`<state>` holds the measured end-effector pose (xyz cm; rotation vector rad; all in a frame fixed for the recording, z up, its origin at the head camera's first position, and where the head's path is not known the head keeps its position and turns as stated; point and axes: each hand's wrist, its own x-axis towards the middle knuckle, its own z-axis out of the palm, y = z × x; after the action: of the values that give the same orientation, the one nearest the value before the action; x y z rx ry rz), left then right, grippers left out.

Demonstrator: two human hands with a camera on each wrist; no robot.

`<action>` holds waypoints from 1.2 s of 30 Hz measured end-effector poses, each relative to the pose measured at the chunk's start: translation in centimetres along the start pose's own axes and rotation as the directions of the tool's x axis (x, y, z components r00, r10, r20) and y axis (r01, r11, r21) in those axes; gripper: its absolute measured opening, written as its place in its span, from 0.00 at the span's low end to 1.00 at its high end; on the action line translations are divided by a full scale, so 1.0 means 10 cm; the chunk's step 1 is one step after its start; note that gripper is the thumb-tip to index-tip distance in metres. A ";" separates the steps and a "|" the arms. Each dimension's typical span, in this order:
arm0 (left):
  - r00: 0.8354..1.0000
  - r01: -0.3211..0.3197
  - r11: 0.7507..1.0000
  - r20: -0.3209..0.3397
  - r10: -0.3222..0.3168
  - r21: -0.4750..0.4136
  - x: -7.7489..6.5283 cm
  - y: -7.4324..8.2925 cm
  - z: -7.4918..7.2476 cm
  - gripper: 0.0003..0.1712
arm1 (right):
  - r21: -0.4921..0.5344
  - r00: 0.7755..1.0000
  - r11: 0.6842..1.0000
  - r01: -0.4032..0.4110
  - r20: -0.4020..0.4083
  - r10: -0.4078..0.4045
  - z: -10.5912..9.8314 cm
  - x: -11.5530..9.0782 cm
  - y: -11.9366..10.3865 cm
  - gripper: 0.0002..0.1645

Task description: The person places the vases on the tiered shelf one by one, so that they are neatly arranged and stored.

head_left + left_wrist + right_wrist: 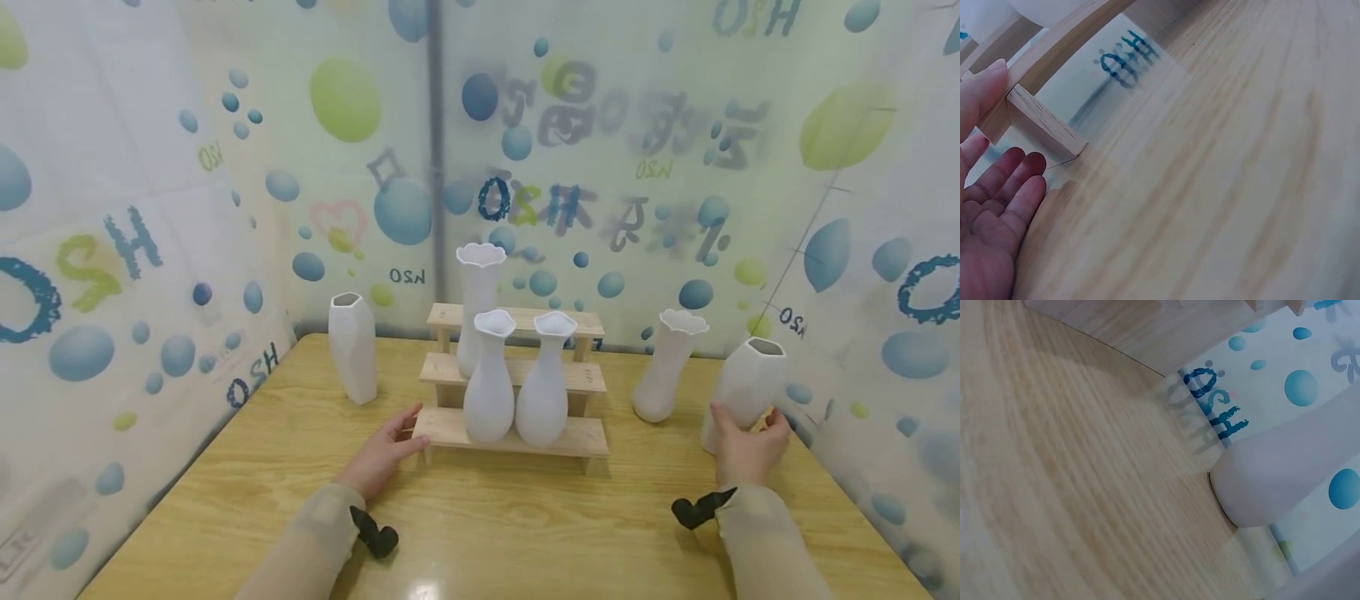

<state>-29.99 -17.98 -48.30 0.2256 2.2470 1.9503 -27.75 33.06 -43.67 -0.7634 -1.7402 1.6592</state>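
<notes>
My left hand (381, 452) is at the left end of a three-step wooden stand (510, 429), its thumb touching the lowest step; in the left wrist view its other fingers (1025, 203) are loosely bent beside the stand's leg. My right hand (752, 454) holds a white faceted vase (750, 379) low down, thumb on the left and fingers on the right. Two white bulbous vases (489, 392) (542, 396) stand on the lowest step. A tall white vase with a wavy rim (478, 292) stands on the step behind. The right wrist view does not show my right hand.
Another white faceted vase (352, 350) stands on the wooden table (525, 533) left of the stand. A white wavy-rimmed vase (667, 367) is between the stand and my right hand. Patterned curtains (345, 200) surround the table at the back and sides.
</notes>
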 end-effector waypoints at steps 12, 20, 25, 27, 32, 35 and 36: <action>1.000 -0.002 1.000 -0.012 0.002 0.005 0.01 -0.01 0.01 0.41 | 0.074 0.999 0.997 -0.009 -0.049 0.013 0.15 0.06 -0.05 0.55; 1.000 0.000 1.000 0.001 0.000 -0.014 0.01 -0.02 0.01 0.41 | 0.108 0.998 0.992 -0.059 -0.010 0.061 0.13 0.02 -0.11 0.55; 1.000 -0.003 1.000 0.003 0.003 -0.017 0.00 0.00 0.01 0.41 | 0.124 0.996 0.989 -0.084 0.000 0.084 0.13 0.04 -0.11 0.55; 1.000 -0.001 1.000 0.003 0.001 -0.013 -0.01 0.01 0.01 0.41 | 0.132 0.996 0.987 -0.086 -0.001 0.087 0.14 0.06 -0.10 0.55; 1.000 0.000 1.000 -0.001 0.000 -0.009 0.00 0.01 0.02 0.41 | 0.106 0.997 0.991 -0.079 0.001 0.079 0.13 0.08 -0.08 0.54; 1.000 -0.003 1.000 -0.003 0.003 0.000 -0.01 0.01 0.01 0.41 | 0.064 0.998 0.996 -0.068 0.009 0.067 0.11 0.08 -0.08 0.54; 1.000 -0.004 1.000 -0.003 0.004 0.003 -0.01 0.01 0.01 0.41 | 0.049 0.998 0.997 -0.063 0.012 0.063 0.10 0.07 -0.09 0.54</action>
<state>-29.89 -17.84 -48.24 0.2281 2.2531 1.9503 -28.97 32.92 -42.80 -0.7952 -1.6922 1.7444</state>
